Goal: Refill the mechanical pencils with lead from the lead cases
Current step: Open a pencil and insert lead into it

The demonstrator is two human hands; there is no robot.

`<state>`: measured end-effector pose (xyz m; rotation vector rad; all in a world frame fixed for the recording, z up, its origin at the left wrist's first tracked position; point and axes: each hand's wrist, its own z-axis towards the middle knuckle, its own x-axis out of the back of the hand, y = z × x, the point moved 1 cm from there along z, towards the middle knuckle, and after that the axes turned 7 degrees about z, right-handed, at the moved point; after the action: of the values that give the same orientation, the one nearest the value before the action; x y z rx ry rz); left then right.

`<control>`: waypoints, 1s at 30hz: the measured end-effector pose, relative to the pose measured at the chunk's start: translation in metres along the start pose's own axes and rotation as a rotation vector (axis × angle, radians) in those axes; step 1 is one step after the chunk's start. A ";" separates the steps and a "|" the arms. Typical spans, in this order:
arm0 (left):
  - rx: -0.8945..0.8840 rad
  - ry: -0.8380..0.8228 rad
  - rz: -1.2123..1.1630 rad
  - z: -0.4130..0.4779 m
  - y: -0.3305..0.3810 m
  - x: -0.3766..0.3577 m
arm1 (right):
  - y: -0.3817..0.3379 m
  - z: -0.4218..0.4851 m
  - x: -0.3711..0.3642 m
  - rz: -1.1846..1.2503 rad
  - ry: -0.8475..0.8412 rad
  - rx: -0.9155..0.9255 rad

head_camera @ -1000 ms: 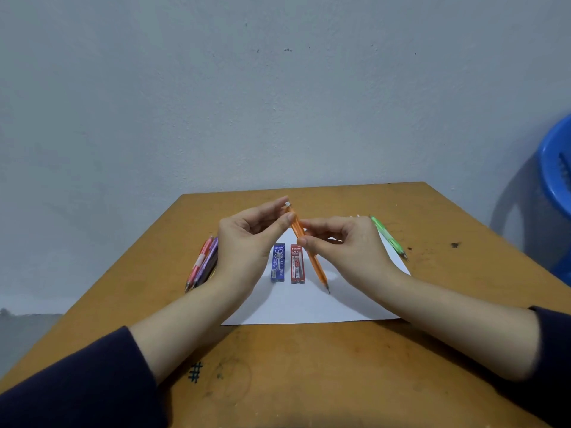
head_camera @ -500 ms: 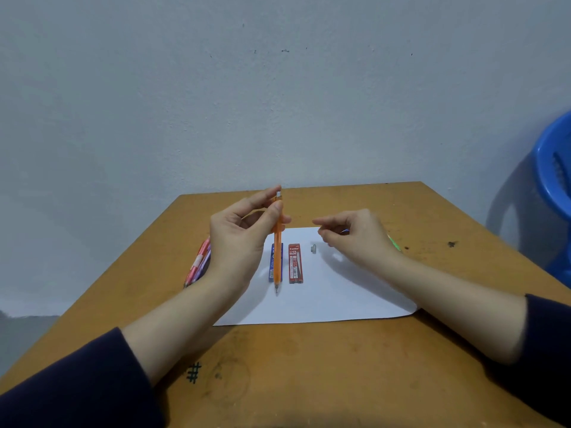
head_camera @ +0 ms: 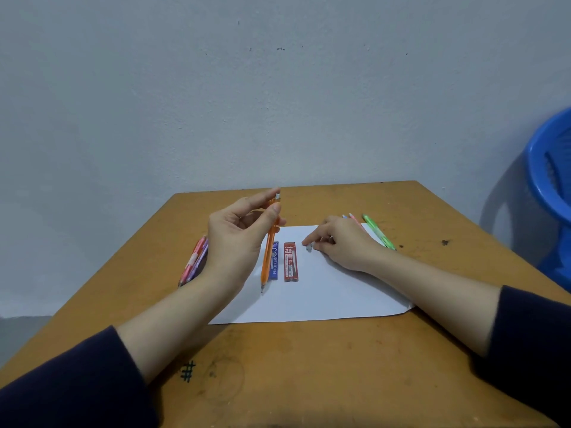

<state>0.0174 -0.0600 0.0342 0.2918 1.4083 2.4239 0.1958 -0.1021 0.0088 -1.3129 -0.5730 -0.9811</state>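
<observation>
Cap [head_camera: 309, 248] off, the left hand [head_camera: 236, 242] pinches the orange pencil [head_camera: 265, 267] upright over the paper [head_camera: 324, 298], the right hand [head_camera: 347, 247] curls at the cap, grip unclear, so next, I'd reckon, comes opening the red lead case [head_camera: 290, 261] between them.

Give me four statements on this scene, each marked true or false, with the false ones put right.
1. The left hand holds the orange pencil. True.
2. The blue case and red case both lie on the paper. True.
3. The red case lies left of the blue case. False: it lies to its right.
4. The right hand holds the green pencil. False: that pencil lies loose, right of the hand.
</observation>
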 end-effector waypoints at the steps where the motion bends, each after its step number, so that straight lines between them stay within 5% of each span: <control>1: 0.002 0.000 -0.006 0.000 0.000 0.000 | 0.000 0.000 0.000 0.009 0.004 -0.003; 15: 0.035 -0.042 0.086 0.004 -0.012 0.000 | 0.004 0.002 -0.004 0.023 0.082 0.022; 21: 0.072 -0.128 0.192 0.008 -0.022 0.002 | 0.005 0.003 -0.002 0.165 0.274 0.031; 30: -0.030 -0.234 0.332 0.009 -0.027 0.005 | -0.007 -0.008 -0.001 0.258 0.457 0.275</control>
<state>0.0206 -0.0385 0.0152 0.8320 1.3029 2.5578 0.1879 -0.1088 0.0097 -0.8540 -0.1719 -0.9118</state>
